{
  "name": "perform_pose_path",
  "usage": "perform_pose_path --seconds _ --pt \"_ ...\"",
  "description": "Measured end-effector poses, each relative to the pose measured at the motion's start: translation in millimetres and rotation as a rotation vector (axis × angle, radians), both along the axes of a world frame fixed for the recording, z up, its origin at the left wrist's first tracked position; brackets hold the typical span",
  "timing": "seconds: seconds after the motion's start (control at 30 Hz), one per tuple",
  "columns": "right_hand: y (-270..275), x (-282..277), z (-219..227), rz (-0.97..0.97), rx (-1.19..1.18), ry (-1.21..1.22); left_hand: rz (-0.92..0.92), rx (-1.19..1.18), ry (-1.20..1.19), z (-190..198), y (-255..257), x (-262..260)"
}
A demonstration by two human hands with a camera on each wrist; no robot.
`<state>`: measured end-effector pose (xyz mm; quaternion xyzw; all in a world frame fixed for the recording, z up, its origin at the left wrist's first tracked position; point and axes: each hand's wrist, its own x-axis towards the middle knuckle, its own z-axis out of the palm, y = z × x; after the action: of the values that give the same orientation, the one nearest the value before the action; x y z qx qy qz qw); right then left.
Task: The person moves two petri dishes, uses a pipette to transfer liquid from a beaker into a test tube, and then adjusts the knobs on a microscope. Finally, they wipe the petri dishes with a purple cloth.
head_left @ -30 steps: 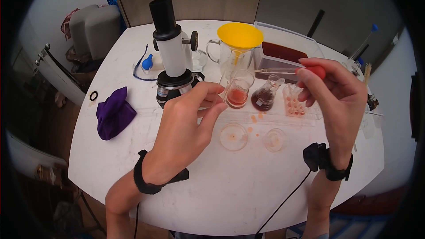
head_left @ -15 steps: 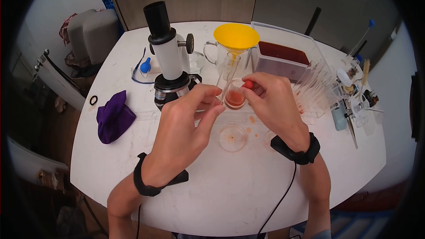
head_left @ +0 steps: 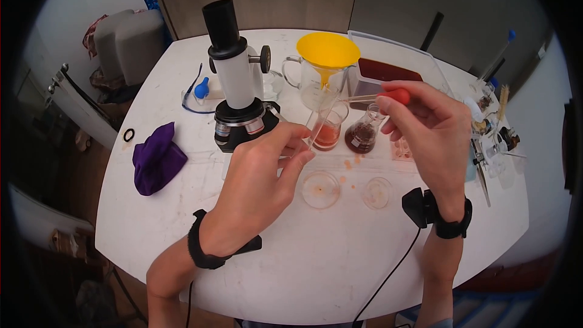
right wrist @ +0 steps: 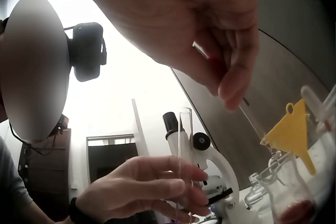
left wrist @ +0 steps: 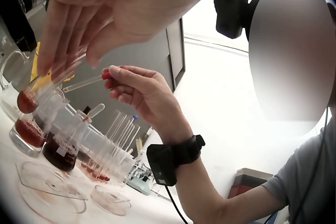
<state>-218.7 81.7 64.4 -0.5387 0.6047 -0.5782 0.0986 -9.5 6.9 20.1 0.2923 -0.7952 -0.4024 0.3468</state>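
My left hand (head_left: 258, 173) holds a clear test tube (head_left: 322, 118) tilted between thumb and fingertips. In the left wrist view, a rounded end with red liquid (left wrist: 27, 101) shows beneath those fingers. My right hand (head_left: 432, 130) pinches the red rubber bulb (head_left: 399, 95) of a glass dropper (head_left: 364, 97), which lies nearly level. The dropper's tip points left, close above the rim of a beaker of red liquid (head_left: 328, 136). Right of the beaker stands a conical flask of dark red liquid (head_left: 361, 140). The right fingers partly hide the bulb in the right wrist view.
A microscope (head_left: 237, 82) stands left of the beaker; a yellow funnel (head_left: 328, 50) sits in a glass jug behind. Two shallow glass dishes (head_left: 320, 190) lie in front. Racked test tubes (left wrist: 107, 155) and a clear bin (head_left: 388, 94) are on the right, a purple cloth (head_left: 159, 159) left.
My right hand moved left over the beaker with the dropper, then drew back up and right, though not as far as before. My left hand and its test tube have hardly moved.
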Motion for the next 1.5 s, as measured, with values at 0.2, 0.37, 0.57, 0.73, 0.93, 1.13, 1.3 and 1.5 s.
perform_pose_path --seconds 0.2,0.37,0.57,0.73,0.93,1.13,1.3,1.5 --pt "42 -9 35 -0.098 -0.13 0.06 -0.017 -0.018 -0.074 -7 -1 -1" --pt "50 6 41 -0.089 -0.088 0.03 -0.017 -0.033 -0.106 -7 -1 -1" --pt "49 16 39 -0.06 -0.05 0.001 -0.02 -0.031 -0.105 -7 -1 -1" --pt "52 18 42 -0.11 -0.074 0.01 -0.02 -0.041 -0.1 -8 -2 -1" --pt "53 20 40 -0.071 -0.031 0.067 -0.022 -0.043 -0.091 -8 -2 -2" --pt "55 15 42 -0.081 -0.044 0.054 -0.02 -0.053 -0.085 -8 -2 -1" --pt "50 4 39 -0.103 -0.087 0.009 0.006 -0.036 -0.02 -2 0 0" --pt "-8 3 -25 0.078 0.011 0.199 0.019 -0.058 0.079 7 2 2"
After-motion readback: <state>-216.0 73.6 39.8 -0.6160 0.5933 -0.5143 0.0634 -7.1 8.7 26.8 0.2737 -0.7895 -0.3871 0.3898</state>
